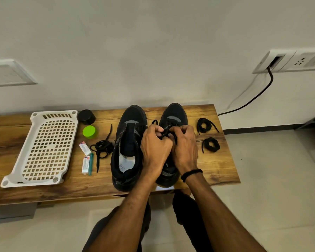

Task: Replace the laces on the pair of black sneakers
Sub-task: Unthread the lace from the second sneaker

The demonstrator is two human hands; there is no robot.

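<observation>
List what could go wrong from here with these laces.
1. The right sneaker has its heel close to the near edge of the bench. The left hand and right hand both pinch its lace, so a hard tug might drag it off.
2. The loose lace, far coiled lace and near coiled lace are all black, so old and new could get mixed up.

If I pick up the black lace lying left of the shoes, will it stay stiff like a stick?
Probably not. The loose lace lies in limp loops on the bench, so it would likely dangle and flop. It looks thin, so probably very light.
</observation>
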